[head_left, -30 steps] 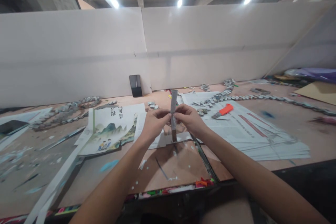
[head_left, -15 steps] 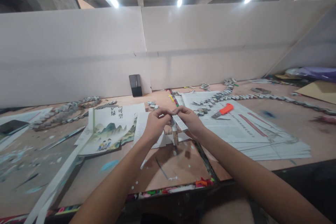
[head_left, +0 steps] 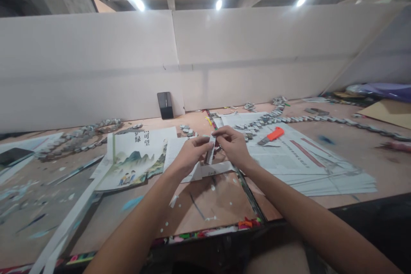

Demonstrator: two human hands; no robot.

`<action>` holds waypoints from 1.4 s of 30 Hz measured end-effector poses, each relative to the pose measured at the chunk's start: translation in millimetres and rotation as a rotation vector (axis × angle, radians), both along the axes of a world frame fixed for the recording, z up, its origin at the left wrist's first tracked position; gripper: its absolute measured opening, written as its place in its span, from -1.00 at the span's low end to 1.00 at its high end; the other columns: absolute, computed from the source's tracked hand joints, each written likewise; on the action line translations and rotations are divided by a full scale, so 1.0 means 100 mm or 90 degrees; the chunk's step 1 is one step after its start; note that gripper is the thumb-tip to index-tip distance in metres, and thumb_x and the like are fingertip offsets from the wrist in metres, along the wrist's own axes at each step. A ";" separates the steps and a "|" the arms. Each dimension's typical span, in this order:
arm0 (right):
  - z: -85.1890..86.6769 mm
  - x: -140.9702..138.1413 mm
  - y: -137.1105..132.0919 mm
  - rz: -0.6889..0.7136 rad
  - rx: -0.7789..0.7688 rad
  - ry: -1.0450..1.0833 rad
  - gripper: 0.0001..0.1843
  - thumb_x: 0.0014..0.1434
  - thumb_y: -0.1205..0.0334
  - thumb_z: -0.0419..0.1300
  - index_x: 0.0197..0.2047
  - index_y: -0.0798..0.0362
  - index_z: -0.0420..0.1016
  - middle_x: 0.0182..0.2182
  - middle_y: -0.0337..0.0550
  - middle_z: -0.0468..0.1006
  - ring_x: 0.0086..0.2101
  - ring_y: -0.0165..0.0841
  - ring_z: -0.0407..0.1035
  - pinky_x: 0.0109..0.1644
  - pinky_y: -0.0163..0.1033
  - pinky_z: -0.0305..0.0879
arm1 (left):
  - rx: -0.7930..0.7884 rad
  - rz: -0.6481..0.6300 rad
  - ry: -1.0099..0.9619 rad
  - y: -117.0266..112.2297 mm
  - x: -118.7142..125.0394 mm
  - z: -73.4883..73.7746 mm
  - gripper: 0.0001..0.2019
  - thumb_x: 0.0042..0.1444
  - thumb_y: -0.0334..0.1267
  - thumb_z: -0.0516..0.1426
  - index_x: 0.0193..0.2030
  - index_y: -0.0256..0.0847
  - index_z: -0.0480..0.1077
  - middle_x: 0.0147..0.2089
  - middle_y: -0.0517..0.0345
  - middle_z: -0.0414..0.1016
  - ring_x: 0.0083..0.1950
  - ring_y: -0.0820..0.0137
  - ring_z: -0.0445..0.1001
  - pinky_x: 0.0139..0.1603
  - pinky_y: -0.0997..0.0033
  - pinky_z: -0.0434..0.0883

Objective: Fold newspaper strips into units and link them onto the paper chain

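A narrow strip of printed paper (head_left: 211,153) is folded and held upright above the middle of the table. My left hand (head_left: 192,153) pinches its left side between thumb and fingers. From the right, the fingertips of my right hand (head_left: 231,145) close on the strip's top end. Just below lie a pale paper strip (head_left: 218,168) and a white printed sheet (head_left: 173,152). To the right, an orange utility knife (head_left: 272,135) with its blade out rests on a stack of newspaper sheets (head_left: 289,158).
A chain of folded paper links (head_left: 324,118) runs across the right side; another coiled chain (head_left: 86,133) lies at left. A black phone (head_left: 165,105) leans on the white partition (head_left: 96,64). A landscape-printed sheet (head_left: 138,158), a metal ruler (head_left: 77,169) and long white strips (head_left: 69,222) lie left.
The two strip ends that hung apart below my fingers now lie together as one narrow band. My right hand has shifted slightly up and right, and my hands are a little farther apart.
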State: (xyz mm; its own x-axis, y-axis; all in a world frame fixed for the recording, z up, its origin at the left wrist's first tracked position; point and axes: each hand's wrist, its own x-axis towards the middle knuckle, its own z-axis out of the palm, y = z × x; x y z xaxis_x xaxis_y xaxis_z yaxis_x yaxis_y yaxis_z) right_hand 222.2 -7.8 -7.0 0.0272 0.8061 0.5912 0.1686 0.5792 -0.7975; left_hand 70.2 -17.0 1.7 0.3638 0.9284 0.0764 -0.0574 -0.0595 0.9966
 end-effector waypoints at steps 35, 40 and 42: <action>0.24 0.42 0.08 0.191 -0.201 -0.059 -0.73 0.04 0.05 0.27 -0.35 0.11 0.54 -0.51 -0.20 0.48 -0.49 -0.44 0.32 -0.38 -0.28 0.25 | 0.176 0.096 0.081 0.10 -0.25 0.15 -0.76 0.10 -0.14 0.14 -0.27 -0.27 0.53 -0.28 -0.02 0.59 -0.32 0.33 0.56 -0.23 0.31 0.53; 0.25 0.42 0.07 0.160 -0.172 -0.078 -0.75 0.05 0.06 0.26 -0.35 0.10 0.55 -0.51 -0.20 0.48 -0.49 -0.44 0.32 -0.38 -0.28 0.26 | 0.183 0.075 0.077 0.09 -0.27 0.17 -0.74 0.11 -0.13 0.13 -0.25 -0.26 0.53 -0.23 -0.02 0.58 -0.28 0.32 0.57 -0.19 0.29 0.53; 0.25 0.42 0.07 0.156 -0.159 -0.084 -0.74 0.06 0.06 0.25 -0.34 0.10 0.55 -0.51 -0.20 0.48 -0.48 -0.43 0.32 -0.36 -0.27 0.26 | 0.180 0.074 0.072 0.10 -0.27 0.17 -0.75 0.10 -0.13 0.14 -0.25 -0.26 0.54 -0.25 -0.02 0.59 -0.28 0.31 0.57 -0.18 0.28 0.54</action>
State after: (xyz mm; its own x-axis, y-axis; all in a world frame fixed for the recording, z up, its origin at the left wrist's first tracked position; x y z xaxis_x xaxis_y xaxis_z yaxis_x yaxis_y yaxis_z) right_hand 264.3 -1.2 18.3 -0.2470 0.8994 0.3606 0.1596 0.4048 -0.9004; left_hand 43.0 -7.5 18.2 0.2775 0.9120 0.3020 0.0762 -0.3343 0.9394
